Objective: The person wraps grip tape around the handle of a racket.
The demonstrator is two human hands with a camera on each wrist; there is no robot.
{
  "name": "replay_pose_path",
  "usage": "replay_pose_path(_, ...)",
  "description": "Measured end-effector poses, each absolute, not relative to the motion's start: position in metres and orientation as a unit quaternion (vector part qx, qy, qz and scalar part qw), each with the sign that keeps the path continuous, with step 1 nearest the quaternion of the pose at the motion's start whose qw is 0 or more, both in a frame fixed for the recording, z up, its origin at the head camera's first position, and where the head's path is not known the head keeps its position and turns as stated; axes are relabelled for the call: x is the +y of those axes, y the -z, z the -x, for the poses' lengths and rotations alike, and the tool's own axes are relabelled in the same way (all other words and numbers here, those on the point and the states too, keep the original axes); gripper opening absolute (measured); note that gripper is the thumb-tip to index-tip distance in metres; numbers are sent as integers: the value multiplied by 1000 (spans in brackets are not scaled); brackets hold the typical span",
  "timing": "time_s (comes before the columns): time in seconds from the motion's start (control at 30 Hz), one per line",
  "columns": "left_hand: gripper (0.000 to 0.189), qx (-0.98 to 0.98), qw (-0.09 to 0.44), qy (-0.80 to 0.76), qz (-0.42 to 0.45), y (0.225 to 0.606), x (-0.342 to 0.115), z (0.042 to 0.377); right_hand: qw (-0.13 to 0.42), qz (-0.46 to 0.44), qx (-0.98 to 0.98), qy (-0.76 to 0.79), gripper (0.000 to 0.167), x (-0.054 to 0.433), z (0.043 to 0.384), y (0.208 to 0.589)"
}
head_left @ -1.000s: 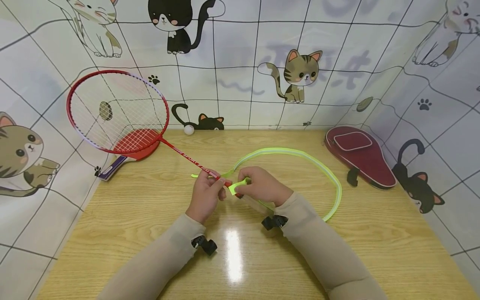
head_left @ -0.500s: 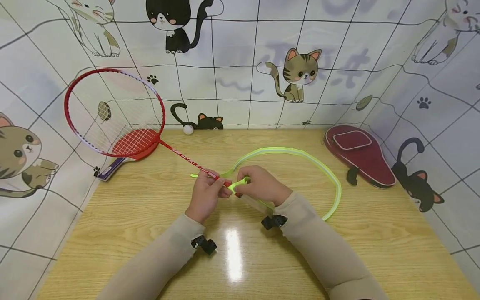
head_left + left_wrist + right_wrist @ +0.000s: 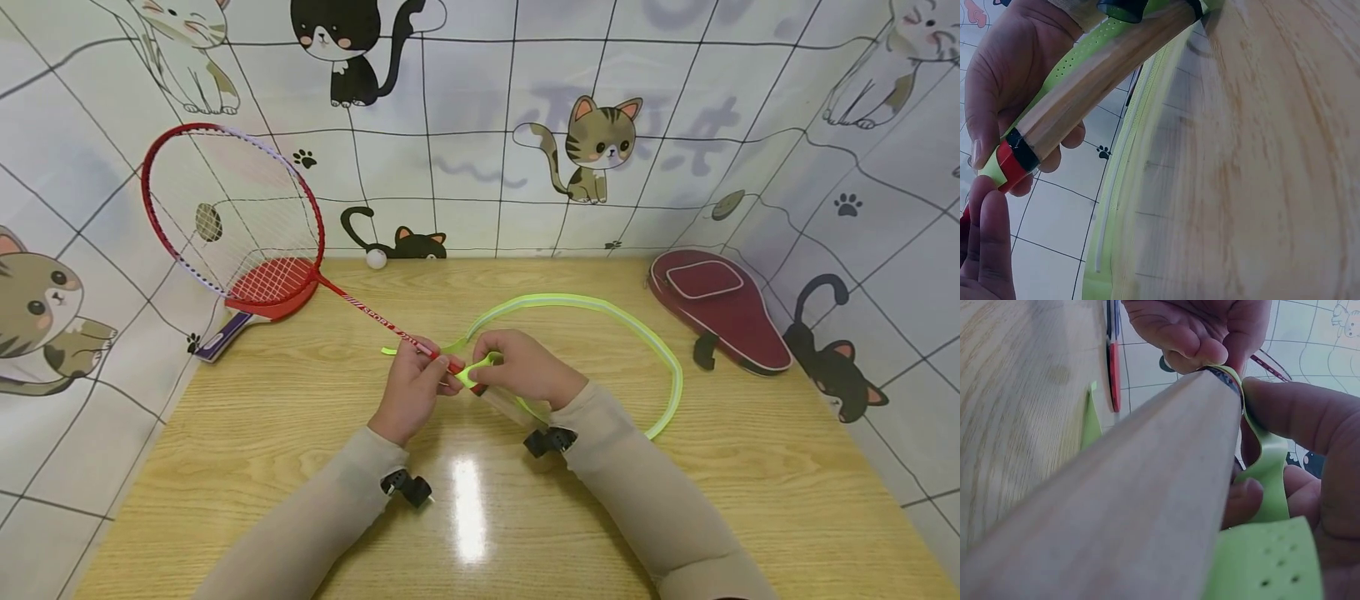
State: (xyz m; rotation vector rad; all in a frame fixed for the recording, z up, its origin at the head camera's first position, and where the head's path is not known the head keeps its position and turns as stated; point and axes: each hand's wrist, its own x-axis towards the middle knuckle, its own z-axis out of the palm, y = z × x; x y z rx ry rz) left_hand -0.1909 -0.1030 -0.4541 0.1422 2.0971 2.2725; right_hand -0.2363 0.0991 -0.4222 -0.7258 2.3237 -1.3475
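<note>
Cat-print tile backdrop (image 3: 472,100) stood round the back and sides; wooden table (image 3: 787,467) below, work held over its middle. Badminton racket (image 3: 375,317) ran diagonally between the hands: strung head (image 3: 236,212) raised at far left, bare wooden handle (image 3: 1107,78) pointing near right, probably so the handle lay within reach of both hands. In the head view the strung head overlapped the red table tennis paddle (image 3: 292,308); couldn't tell if they touched.

Lime-yellow overgrip tape (image 3: 555,299): long loose curve on the table, beyond and right of the hands, one end brought to the top of the wooden handle. Slack likely left so nothing tugged on that end. Dark red paddle case (image 3: 720,321): far right, well apart. Table tennis paddle: far left, its handle angled toward the near left, seemingly parked aside.

Right hand (image 3: 525,367): overgrip tape pinched between thumb and fingers at the handle top, presumably for close control. Left hand (image 3: 411,387): fingers curled round the racket just above the handle, gripping it, judged the steadying hand; in the left wrist view its fingertips (image 3: 994,206) met the tape end.

Small stuff: red collar (image 3: 1013,164), partly under the tape end; black ring (image 3: 1022,150) right beside it. White ball (image 3: 377,259): back edge, near the backdrop.
</note>
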Motion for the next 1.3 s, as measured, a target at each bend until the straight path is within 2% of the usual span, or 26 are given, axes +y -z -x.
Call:
replay_pose_path(0.43, 9, 685, 34, -724, -70, 453, -108, 191, 235, 278, 789, 495, 10, 101, 237, 424)
replay_pose_path(1.3, 9, 680, 43, -725, -104, 454, -111, 194, 266, 277, 757, 529, 10, 102, 239, 429)
